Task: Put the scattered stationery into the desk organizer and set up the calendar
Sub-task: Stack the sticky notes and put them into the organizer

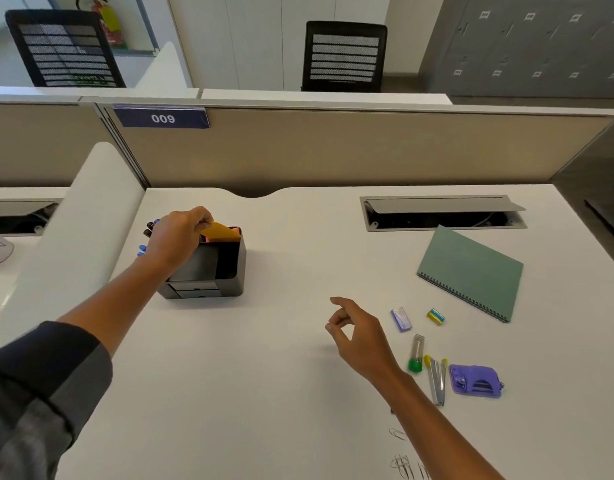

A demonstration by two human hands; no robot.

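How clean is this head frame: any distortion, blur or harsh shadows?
Head view: wide-angle bending curves the partition and desk edges; lighting is soft and even, with only a faint shadow under the right hand; the left hand at the organizer is sharp, while the paper clips at the bottom edge are smeared and the lockers are blurred.

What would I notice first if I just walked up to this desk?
Probably the left hand pinching an orange note pad over the dark desk organizer at the desk's left. Next, the green spiral notebook lying flat at the right, with a purple hole punch nearer the front edge.
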